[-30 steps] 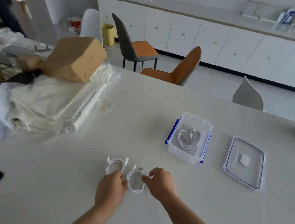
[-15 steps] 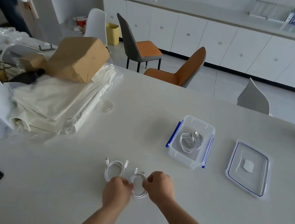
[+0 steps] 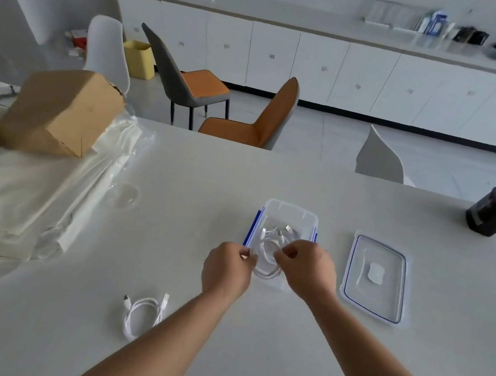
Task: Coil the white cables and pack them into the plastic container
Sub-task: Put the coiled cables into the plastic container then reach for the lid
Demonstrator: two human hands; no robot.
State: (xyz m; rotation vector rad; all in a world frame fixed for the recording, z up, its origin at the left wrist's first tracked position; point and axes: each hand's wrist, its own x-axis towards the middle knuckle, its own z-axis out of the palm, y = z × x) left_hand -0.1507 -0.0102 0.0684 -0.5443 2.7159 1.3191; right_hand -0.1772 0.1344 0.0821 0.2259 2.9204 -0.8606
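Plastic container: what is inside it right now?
The plastic container holds a white cable, USB plug showing. Both hands hold a coiled cable over its near end, hiding that part.

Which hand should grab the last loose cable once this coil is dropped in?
Left. The loose cable lies on the table near-left of the left hand; the right hand sits on the lid side of the container.
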